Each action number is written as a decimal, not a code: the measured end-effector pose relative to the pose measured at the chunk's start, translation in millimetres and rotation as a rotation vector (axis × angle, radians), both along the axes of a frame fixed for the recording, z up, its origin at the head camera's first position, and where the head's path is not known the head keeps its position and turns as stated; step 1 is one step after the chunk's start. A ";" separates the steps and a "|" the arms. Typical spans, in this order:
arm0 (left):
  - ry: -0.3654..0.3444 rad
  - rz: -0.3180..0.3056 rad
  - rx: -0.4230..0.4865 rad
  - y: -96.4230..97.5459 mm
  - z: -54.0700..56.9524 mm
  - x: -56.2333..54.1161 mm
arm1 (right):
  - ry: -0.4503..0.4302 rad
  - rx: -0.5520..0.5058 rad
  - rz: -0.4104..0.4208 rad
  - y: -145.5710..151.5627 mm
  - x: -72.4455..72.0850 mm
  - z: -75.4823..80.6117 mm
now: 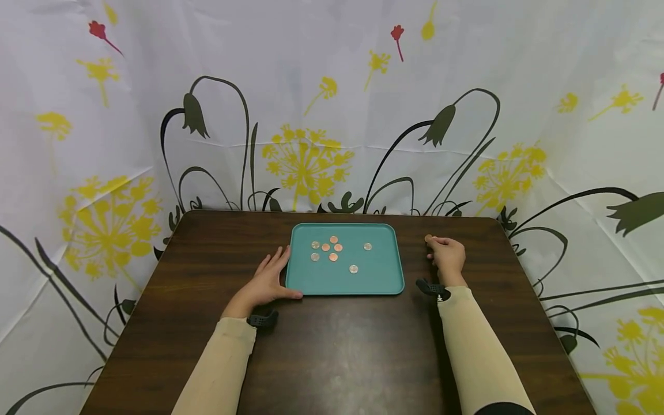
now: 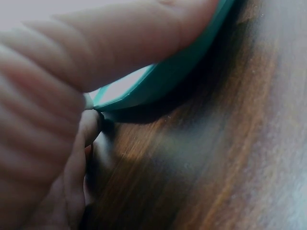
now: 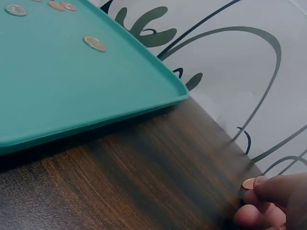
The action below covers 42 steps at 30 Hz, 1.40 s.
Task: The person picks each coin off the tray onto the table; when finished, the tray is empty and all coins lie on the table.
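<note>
A turquoise rectangular tray (image 1: 373,285) lies on the dark wooden table, with several copper-coloured coins (image 1: 333,257) and silver-coloured coins (image 1: 354,269) spread over it. My left hand (image 1: 267,282) rests at the tray's front left corner, fingers spread along the left side. Its thumb (image 2: 134,38) lies nearly straight against the front edge in the left wrist view. To the right of the tray, my right hand (image 1: 448,255) pinches a copper-coloured coin (image 3: 248,184) between thumb and fingertips, close over the table near its back edge.
The dark wooden table (image 1: 332,357) reaches towards me in front of the tray. A white curtain (image 1: 332,104) printed with flowers hangs right behind the table's back edge. Dark straps (image 1: 263,319) sit at both wrists, below pale sleeves.
</note>
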State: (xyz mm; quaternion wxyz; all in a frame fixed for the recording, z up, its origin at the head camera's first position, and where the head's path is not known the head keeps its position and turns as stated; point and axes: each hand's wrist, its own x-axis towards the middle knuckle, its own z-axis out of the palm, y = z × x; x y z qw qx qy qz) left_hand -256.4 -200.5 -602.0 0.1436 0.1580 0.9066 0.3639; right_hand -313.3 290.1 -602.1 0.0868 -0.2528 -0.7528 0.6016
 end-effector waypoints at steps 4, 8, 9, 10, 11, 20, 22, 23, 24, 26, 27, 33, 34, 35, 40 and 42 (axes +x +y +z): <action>-0.002 -0.004 -0.001 0.7 0.1 -1.1 | 0.008 -0.027 -0.020 -0.9 2.2 1.4; 0.001 -0.003 -0.006 0.5 -0.8 -1.5 | 0.034 -0.067 -0.022 -1.5 5.1 3.1; 0.003 -0.003 -0.006 0.7 -0.7 -1.6 | 0.042 -0.073 -0.026 -1.8 5.4 3.5; 0.003 -0.002 -0.006 0.9 -0.5 -1.5 | 0.050 -0.081 -0.031 -2.1 5.8 4.1; 0.003 -0.001 -0.005 1.0 -0.4 -1.6 | 0.057 -0.088 -0.033 -2.4 6.1 4.7; 0.008 -0.004 0.000 1.2 -1.3 -2.4 | 0.052 -0.120 -0.023 -1.2 8.9 6.6; 0.010 -0.004 0.000 0.8 -2.1 -2.6 | 0.043 -0.118 -0.013 -1.1 9.4 7.2; 0.010 -0.004 0.001 0.6 -2.4 -2.8 | 0.041 -0.112 -0.009 -0.9 9.2 7.2; 0.010 -0.003 0.001 0.4 -2.8 -3.0 | 0.038 -0.104 -0.002 -1.0 9.1 7.2; 0.011 -0.002 -0.004 0.2 -3.1 -3.2 | 0.028 -0.086 0.017 -1.0 8.6 7.2; 0.010 -0.002 -0.002 0.0 -3.2 -3.4 | 0.022 -0.079 0.028 -1.2 8.2 7.1; 0.005 0.005 0.010 -0.4 -1.8 -3.5 | 0.014 -0.063 0.074 -0.8 5.5 6.9; 0.007 0.003 0.011 -0.2 -1.7 -3.5 | 0.014 -0.066 0.075 -0.7 5.5 7.0; 0.008 0.002 0.010 -0.1 -1.7 -3.5 | 0.012 -0.067 0.076 -0.6 6.0 7.5; 0.004 -0.004 -0.007 -0.4 -3.7 -3.6 | 0.033 -0.049 0.088 -5.2 12.1 8.9; -0.001 -0.004 -0.013 -0.9 -3.8 -3.1 | 0.063 -0.009 0.118 -12.8 16.2 11.5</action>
